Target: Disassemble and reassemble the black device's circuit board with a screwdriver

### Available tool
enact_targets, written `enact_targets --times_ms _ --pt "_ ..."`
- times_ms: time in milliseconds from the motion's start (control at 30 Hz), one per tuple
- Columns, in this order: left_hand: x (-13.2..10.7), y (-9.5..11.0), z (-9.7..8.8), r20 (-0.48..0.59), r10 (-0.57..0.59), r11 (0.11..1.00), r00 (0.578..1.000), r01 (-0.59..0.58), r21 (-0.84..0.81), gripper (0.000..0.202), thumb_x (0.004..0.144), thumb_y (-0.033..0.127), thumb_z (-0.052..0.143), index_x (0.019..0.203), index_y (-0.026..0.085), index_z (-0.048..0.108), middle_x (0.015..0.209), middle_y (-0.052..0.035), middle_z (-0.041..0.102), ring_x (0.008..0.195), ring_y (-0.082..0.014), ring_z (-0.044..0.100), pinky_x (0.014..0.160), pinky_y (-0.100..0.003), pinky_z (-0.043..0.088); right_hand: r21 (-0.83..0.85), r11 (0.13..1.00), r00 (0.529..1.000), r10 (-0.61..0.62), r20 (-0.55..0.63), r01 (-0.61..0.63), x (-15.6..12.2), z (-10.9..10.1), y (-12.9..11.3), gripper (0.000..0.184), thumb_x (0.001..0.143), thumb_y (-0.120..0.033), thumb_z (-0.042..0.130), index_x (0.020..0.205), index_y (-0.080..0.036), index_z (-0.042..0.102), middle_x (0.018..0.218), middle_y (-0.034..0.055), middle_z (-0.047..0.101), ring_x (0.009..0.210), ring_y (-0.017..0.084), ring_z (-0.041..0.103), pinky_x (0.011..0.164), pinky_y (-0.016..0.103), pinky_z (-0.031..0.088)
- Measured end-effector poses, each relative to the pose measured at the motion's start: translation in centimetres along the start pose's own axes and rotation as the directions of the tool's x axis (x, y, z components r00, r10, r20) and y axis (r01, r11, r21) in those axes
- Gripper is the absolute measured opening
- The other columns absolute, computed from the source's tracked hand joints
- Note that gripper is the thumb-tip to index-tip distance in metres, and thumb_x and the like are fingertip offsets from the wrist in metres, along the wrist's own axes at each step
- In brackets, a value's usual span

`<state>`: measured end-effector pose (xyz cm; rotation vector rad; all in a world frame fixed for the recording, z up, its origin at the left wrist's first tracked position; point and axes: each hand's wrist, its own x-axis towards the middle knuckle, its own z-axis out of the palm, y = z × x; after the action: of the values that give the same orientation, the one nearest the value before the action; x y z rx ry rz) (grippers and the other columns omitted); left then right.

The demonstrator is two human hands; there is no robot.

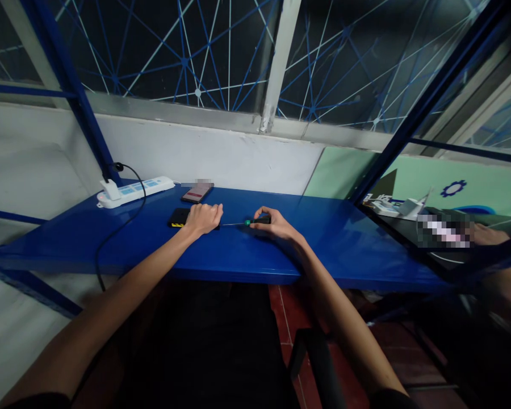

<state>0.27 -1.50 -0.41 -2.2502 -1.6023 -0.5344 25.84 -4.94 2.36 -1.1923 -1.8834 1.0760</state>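
My right hand (276, 221) holds a screwdriver (247, 222) with a dark and green handle. Its thin metal shaft points left, and the tip is close to the right end of a flat black device with yellow marks (177, 218). Over that device lies my left hand (205, 218), its fingers curled closed and gripping it against the blue table (247, 255). Part of the device is hidden under the hand, and I cannot tell whether the tip touches it. Just behind my left hand rests a phone (198, 191) with its screen lit.
A white power strip (136, 191) with a plugged-in adapter stands at the back left; its black cable (123, 222) hangs over the front edge. Blue posts (396, 150) frame the table. At the right, another person's hand (488, 234) is at a neighbouring dark tabletop.
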Motion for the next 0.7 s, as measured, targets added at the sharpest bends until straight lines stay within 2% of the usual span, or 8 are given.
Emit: enact_targets --times_ms 67,167,267,367,433,533,600,700 --pt "0.0 0.0 0.0 -0.003 0.002 1.0 1.0 -0.002 -0.002 0.062 0.1 0.04 0.02 0.08 0.011 0.072 0.074 -0.018 0.071 0.071 -0.0294 0.07 0.061 -0.032 0.044 0.002 1.0 1.0 -0.005 0.002 0.005 0.0 -0.1 0.0 0.04 0.069 -0.049 0.076 0.082 -0.02 0.051 0.053 -0.0051 0.052 0.039 0.008 0.04 0.04 0.023 0.028" --pt "0.0 0.0 -0.1 -0.004 0.004 1.0 1.0 -0.004 -0.001 0.061 0.1 0.039 0.02 0.08 0.011 0.072 0.073 -0.018 0.071 0.071 -0.03 0.07 0.061 -0.033 0.044 -0.067 0.997 0.999 -0.041 -0.035 0.038 0.1 -0.1 0.2 0.042 0.075 -0.056 0.07 0.071 -0.018 0.052 0.054 -0.0019 0.054 0.042 0.008 0.043 0.043 0.024 0.032" --pt "0.0 0.0 -0.2 -0.001 0.012 1.0 1.0 -0.012 -0.007 0.062 0.1 0.039 0.02 0.08 0.011 0.072 0.073 -0.0181 0.071 0.071 -0.0307 0.07 0.06 -0.033 0.043 -0.233 0.971 0.994 -0.069 -0.08 0.048 0.3 0.0 0.4 0.057 0.082 -0.067 0.056 0.054 -0.019 0.045 0.047 -0.0024 0.045 0.044 0.008 0.036 0.046 0.025 0.029" --pt "0.0 0.0 -0.2 0.002 0.01 1.0 1.0 -0.01 -0.02 0.063 0.1 0.04 0.019 0.079 0.011 0.072 0.072 -0.018 0.071 0.071 -0.0307 0.07 0.06 -0.033 0.043 -0.315 0.949 0.992 -0.026 -0.125 -0.015 0.5 0.2 0.6 0.067 0.085 -0.073 0.042 0.046 -0.02 0.036 0.041 -0.0031 0.034 0.044 0.008 0.032 0.048 0.026 0.028" --pt "0.0 0.0 -0.2 0.0 0.003 1.0 1.0 -0.003 -0.025 0.063 0.1 0.039 0.02 0.079 0.011 0.072 0.073 -0.0183 0.071 0.071 -0.0308 0.07 0.061 -0.033 0.044 -0.269 0.963 0.992 -0.003 -0.123 -0.03 0.5 0.2 0.5 0.066 0.086 -0.073 0.04 0.05 -0.018 0.044 0.043 -0.0033 0.036 0.045 0.008 0.034 0.048 0.026 0.029" --pt "-0.1 0.1 -0.3 -0.003 -0.001 1.0 1.0 0.001 -0.018 0.063 0.1 0.039 0.02 0.079 0.011 0.072 0.074 -0.0188 0.071 0.073 -0.031 0.07 0.062 -0.033 0.044 -0.148 0.989 0.998 -0.022 -0.054 0.014 0.1 0.2 -0.1 0.05 0.08 -0.066 0.06 0.075 -0.016 0.059 0.052 -0.0045 0.046 0.046 0.008 0.038 0.047 0.023 0.03" --pt "-0.1 0.1 -0.4 0.0 0.0 1.0 1.0 0.0 -0.009 0.063 0.1 0.039 0.02 0.079 0.011 0.072 0.074 -0.0186 0.072 0.073 -0.0311 0.07 0.062 -0.033 0.044 -0.055 0.998 1.0 -0.016 0.017 0.017 -0.2 0.1 -0.6 0.045 0.07 -0.056 0.075 0.088 -0.018 0.058 0.057 -0.0052 0.052 0.047 0.007 0.041 0.046 0.022 0.031" --pt "-0.1 0.2 -0.5 0.004 -0.003 1.0 1.0 0.003 0.001 0.063 0.1 0.039 0.02 0.078 0.011 0.072 0.073 -0.0181 0.071 0.073 -0.0306 0.07 0.062 -0.033 0.045 0.039 0.999 0.997 0.001 0.074 -0.004 -0.4 0.0 -0.8 0.046 0.063 -0.046 0.081 0.088 -0.018 0.055 0.062 -0.0031 0.058 0.048 0.008 0.046 0.046 0.022 0.034"
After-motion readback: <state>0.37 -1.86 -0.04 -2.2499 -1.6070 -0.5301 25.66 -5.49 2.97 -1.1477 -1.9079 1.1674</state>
